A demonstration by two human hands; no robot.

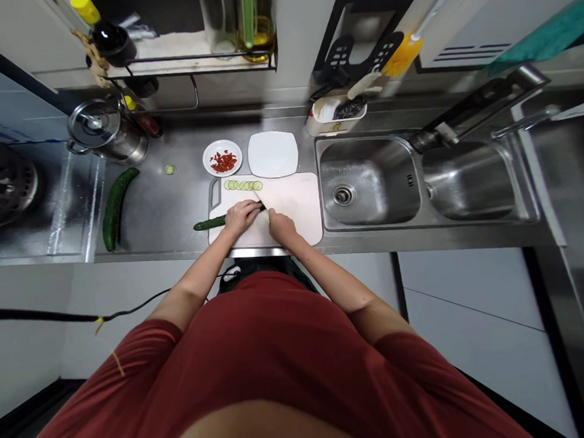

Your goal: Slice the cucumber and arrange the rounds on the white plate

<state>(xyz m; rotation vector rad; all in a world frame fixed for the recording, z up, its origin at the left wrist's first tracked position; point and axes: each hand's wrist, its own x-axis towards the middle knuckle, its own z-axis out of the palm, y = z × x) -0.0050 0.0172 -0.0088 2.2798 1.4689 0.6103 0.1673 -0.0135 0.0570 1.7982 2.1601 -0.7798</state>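
On the white cutting board point(296, 209) lies a dark green cucumber point(209, 223), its uncut end sticking out past the board's left edge. My left hand point(242, 216) is closed over the cucumber near its right end. A knife point(259, 198) is gripped in my right hand point(282, 227), its blade pointing up and left beside the cucumber's cut end. Most of the handle is hidden in my fist. Along the board's top edge runs an overlapping row of thin pale cucumber slices point(242, 185).
Behind the board stand a plate of chopped red pieces point(223, 162) and a white square plate point(273, 153). Farther left are whole cucumbers point(116, 208), a cucumber end point(169, 169) and a steel pot point(108, 133). A double sink point(369, 180) borders the board's right side.
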